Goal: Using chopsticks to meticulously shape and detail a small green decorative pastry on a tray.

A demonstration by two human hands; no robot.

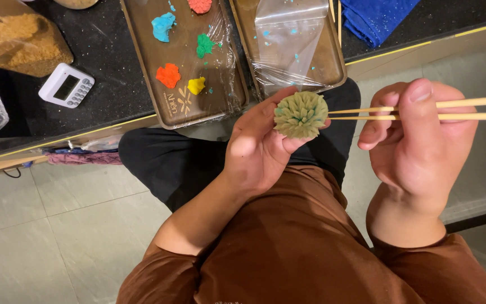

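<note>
Cupped in the left hand [257, 147], a round olive-green dough ball with a spiky, petal-like surface [301, 115] rests on the fingertips, the thumb lying along its lower edge. Hand is closed loosely around the ball, palm up, over the person's lap.

Right hand [420, 141] pinches a pair of thin pale wooden chopsticks [451, 110] between thumb and fingers; grip closed on them. Chopsticks run near level, tips at the ball's right edge, touching or just beside it; contact cannot be confirmed.

Person wears a brown shirt and dark trousers, seated at a black speckled counter [108, 62].

On the counter, just above the ball: a brown rectangular tray [333, 62] holding a clear plastic bag [288, 39] flecked with blue crumbs. Left of it, a second brown tray [142, 34] lined with clear film carries small dough lumps: blue [162, 26], green [204, 45], orange [168, 75], yellow [196, 85], and red [200, 5] at the top edge.

Further left: a white digital timer [66, 85] and a clear container of tan crumbly material [21, 42]. A blue cloth [375, 17] lies at upper right. Floor is pale tile.
</note>
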